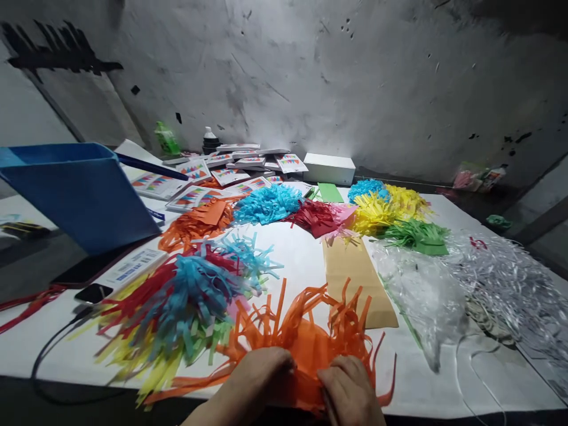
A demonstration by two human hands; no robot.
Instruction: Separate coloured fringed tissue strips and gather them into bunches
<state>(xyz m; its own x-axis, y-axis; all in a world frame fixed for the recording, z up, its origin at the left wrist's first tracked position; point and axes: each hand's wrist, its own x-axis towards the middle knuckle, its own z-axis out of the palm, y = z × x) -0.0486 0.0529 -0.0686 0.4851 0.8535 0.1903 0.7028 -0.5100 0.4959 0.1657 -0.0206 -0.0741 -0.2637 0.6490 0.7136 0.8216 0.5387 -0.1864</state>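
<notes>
A fringed orange tissue-paper tassel (306,349) lies at the table's near edge, its cut strips spread away from me. My left hand (268,370) is closed on the uncut middle from the left, its fingertips partly hidden. From the right, my right hand (348,387) pinches the same paper with curled fingers. Just left of them lies a heap of fringed tissue tassels (190,290) in blue, red, yellow and green. Beyond the orange paper is a brown cardboard sheet (359,284).
An arc of tassels includes orange (199,222), blue (268,204), red (315,218), yellow (377,210) and green (417,235) ones. A blue box (84,201) stands left, near a black cable (42,358). Flat printed packs (231,176) are piled behind; a transparent plastic bag (426,290) and silvery strips (510,290) lie right.
</notes>
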